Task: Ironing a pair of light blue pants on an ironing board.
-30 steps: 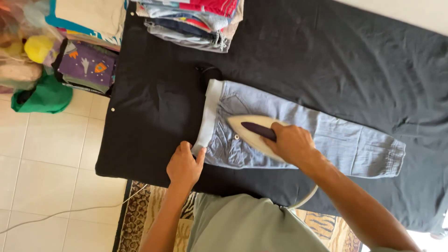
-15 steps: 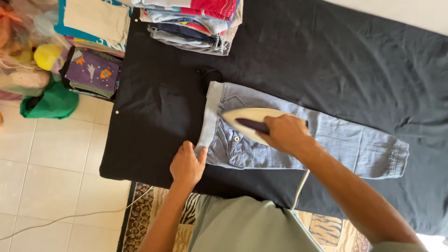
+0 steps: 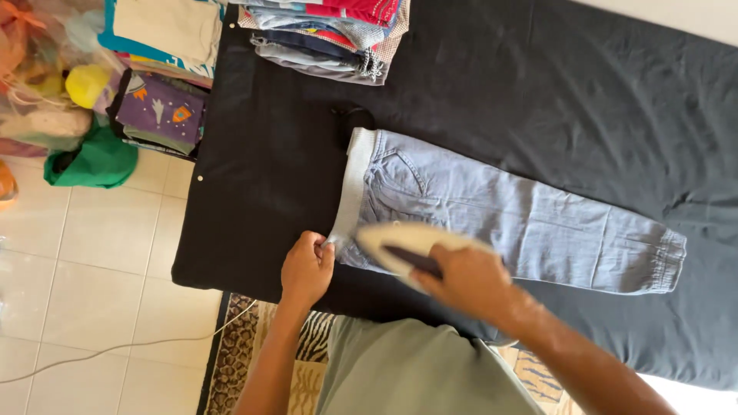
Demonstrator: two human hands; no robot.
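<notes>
Right grip [image 3: 461, 280] clamped on iron [image 3: 407, 250] over jeans [image 3: 492, 215] | left grip [image 3: 306, 269] pinching waistband [image 3: 350, 192]

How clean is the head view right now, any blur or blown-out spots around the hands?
Head view: the iron and right hand are smeared by motion blur; the left hand pinching the waistband of the light blue trousers is sharper. The dark cloth is evenly lit without glare; the bottom right corner is blown out white.
</notes>
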